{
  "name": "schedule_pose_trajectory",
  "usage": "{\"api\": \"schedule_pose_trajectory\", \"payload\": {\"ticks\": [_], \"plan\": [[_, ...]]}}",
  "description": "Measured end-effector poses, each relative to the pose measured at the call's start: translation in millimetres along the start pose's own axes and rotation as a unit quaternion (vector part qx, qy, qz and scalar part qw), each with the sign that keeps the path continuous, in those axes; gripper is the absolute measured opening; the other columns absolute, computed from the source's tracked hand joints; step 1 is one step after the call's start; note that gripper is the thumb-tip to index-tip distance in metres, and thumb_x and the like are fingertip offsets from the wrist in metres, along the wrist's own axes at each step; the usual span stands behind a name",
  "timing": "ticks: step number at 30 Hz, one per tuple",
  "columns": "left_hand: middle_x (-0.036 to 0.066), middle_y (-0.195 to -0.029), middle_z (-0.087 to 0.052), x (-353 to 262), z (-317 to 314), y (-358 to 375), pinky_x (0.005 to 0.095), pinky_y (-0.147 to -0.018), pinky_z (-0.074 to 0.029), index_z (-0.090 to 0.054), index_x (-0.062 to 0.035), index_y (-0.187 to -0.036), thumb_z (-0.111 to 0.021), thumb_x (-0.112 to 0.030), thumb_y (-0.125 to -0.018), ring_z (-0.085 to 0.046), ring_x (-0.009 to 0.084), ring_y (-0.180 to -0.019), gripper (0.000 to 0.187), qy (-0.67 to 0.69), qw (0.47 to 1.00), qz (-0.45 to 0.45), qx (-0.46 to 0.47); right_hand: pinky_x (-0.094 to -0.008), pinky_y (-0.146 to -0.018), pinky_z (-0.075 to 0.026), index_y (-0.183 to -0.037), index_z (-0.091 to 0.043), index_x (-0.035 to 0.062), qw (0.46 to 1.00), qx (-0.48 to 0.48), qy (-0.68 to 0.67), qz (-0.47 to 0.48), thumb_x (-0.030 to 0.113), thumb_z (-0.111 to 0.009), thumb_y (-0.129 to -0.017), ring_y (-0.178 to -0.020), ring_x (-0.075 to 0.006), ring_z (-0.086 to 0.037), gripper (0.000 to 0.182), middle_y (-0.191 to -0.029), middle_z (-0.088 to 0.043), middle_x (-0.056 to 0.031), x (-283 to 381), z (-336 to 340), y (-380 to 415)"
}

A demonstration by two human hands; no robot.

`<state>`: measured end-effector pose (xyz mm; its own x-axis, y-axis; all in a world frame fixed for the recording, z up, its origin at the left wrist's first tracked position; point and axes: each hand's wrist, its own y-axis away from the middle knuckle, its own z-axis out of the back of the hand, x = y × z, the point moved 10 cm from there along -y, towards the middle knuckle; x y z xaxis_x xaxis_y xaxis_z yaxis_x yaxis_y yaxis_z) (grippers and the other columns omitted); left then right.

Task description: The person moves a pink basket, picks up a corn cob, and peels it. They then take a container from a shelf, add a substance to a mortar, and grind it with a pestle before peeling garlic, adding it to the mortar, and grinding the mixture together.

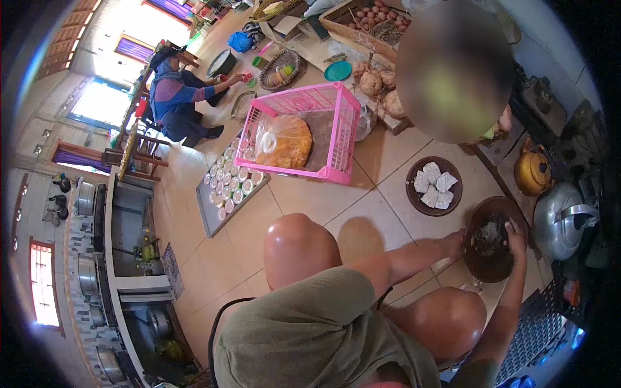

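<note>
A wide brown bowl (486, 271), shaped like a mortar, rests on the floor tiles before me with some pale crumbs and dark residue inside. My left hand (454, 244) grips its near left rim, the fingers partly hidden. On the opposite side my right hand (515, 238) is closed over the rim, fingertips reaching toward the inside. Just beyond stands a smaller brown dish (414, 202) bearing several white, rough-surfaced chunks (432, 173) that look like tempeh.
A silver kettle (557, 223) and a yellow kettle (533, 171) stand to the right. Ahead are a pink crate (343, 139) with a bagged orange-brown food, a tray (213, 226) of small cups, and an egg box (352, 29). Another person (178, 97) sits far left; a blurred area covers the upper right.
</note>
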<state>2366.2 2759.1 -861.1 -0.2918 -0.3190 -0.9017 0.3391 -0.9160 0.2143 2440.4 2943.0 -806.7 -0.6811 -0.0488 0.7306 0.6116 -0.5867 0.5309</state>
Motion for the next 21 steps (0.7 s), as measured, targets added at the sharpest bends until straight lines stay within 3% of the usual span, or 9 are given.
{"api": "schedule_pose_trajectory", "payload": {"ticks": [3,6,9,11,13,14,16,19,21], "plan": [[0.022,-0.104,-0.054,-7,0,3,0.0381,-0.086,-0.043,-0.046,-0.0045,-0.117,-0.061,-0.013,-0.068,-0.053,0.0345,-0.099,0.052,0.008,1.000,-0.024,-0.001,-0.0466,-0.077,-0.044,-0.133,-0.036,0.0140,0.948,0.000,0.283,0.145,0.037,-0.049,-0.086,-0.098,-0.0358,-0.055,0.054,-0.116,-0.052,-0.0231,-31,-50,-6],[0.022,-0.101,-0.055,-4,-4,-5,0.0384,-0.084,-0.044,-0.047,-0.0047,-0.115,-0.062,-0.014,-0.067,-0.054,0.0352,-0.097,0.051,-0.002,0.996,-0.090,-0.026,-0.0475,-0.079,-0.044,-0.136,-0.028,0.0213,0.908,-0.053,0.409,0.077,0.031,-0.047,-0.087,-0.092,-0.0408,-0.056,0.053,-0.104,-0.057,-0.0250,8,-85,58],[0.022,-0.099,-0.056,15,-24,-6,0.0386,-0.083,-0.045,-0.049,-0.0054,-0.114,-0.062,-0.016,-0.067,-0.055,0.0354,-0.096,0.049,-0.049,0.991,-0.120,-0.041,-0.0476,-0.078,-0.044,-0.136,-0.028,0.0209,0.939,-0.058,0.337,-0.030,0.029,-0.049,-0.087,-0.092,-0.0402,-0.057,0.054,-0.105,-0.057,-0.0251,16,-71,65],[0.023,-0.098,-0.057,25,-23,-15,0.0388,-0.082,-0.046,-0.049,-0.0066,-0.113,-0.061,-0.018,-0.070,-0.055,0.0350,-0.097,0.046,-0.094,0.990,-0.104,-0.036,-0.0474,-0.077,-0.044,-0.135,-0.031,0.0191,0.951,-0.084,0.297,0.020,0.029,-0.051,-0.086,-0.093,-0.0395,-0.057,0.054,-0.106,-0.056,-0.0252,6,-48,36],[0.023,-0.098,-0.057,14,-16,-11,0.0389,-0.081,-0.046,-0.050,-0.0072,-0.112,-0.061,-0.020,-0.071,-0.055,0.0347,-0.097,0.045,-0.115,0.988,-0.099,-0.034,-0.0467,-0.080,-0.043,-0.133,-0.035,0.0184,0.999,0.015,0.051,-0.014,0.032,-0.052,-0.085,-0.097,-0.0391,-0.055,0.053,-0.107,-0.055,-0.0258,-28,-33,-7],[0.022,-0.098,-0.057,3,-1,-1,0.0389,-0.081,-0.046,-0.050,-0.0072,-0.111,-0.061,-0.021,-0.071,-0.055,0.0342,-0.097,0.045,-0.064,0.996,-0.047,-0.028,-0.0467,-0.080,-0.043,-0.133,-0.035,0.0184,0.999,0.012,0.051,-0.010,0.032,-0.052,-0.085,-0.097,-0.0391,-0.055,0.053,-0.107,-0.055,-0.0258,-37,-25,-17],[0.021,-0.098,-0.058,4,8,4,0.0389,-0.081,-0.046,-0.050,-0.0072,-0.111,-0.061,-0.022,-0.070,-0.055,0.0337,-0.096,0.044,-0.012,1.000,0.004,-0.025,-0.0463,-0.081,-0.043,-0.132,-0.038,0.0168,0.941,-0.098,0.250,0.208,0.039,-0.053,-0.083,-0.099,-0.0388,-0.054,0.056,-0.107,-0.054,-0.0276,-6,-7,-13],[0.019,-0.095,-0.059,13,0,2,0.0396,-0.080,-0.046,-0.051,-0.0063,-0.108,-0.064,-0.023,-0.068,-0.057,0.0329,-0.094,0.045,0.053,0.997,-0.043,-0.032,-0.0470,-0.081,-0.044,-0.132,-0.037,0.0156,0.960,-0.036,0.266,0.086,0.040,-0.052,-0.083,-0.094,-0.0398,-0.056,0.056,-0.105,-0.056,-0.0258,10,-48,36],[0.017,-0.095,-0.060,36,-6,-1,0.0407,-0.079,-0.046,-0.055,-0.0058,-0.103,-0.065,-0.025,-0.068,-0.057,0.0332,-0.093,0.041,-0.029,0.999,0.034,-0.019,-0.0481,-0.080,-0.043,-0.132,-0.038,0.0154,0.937,-0.054,0.337,0.079,0.040,-0.050,-0.084,-0.092,-0.0410,-0.057,0.055,-0.103,-0.058,-0.0250,16,-73,57]]}}
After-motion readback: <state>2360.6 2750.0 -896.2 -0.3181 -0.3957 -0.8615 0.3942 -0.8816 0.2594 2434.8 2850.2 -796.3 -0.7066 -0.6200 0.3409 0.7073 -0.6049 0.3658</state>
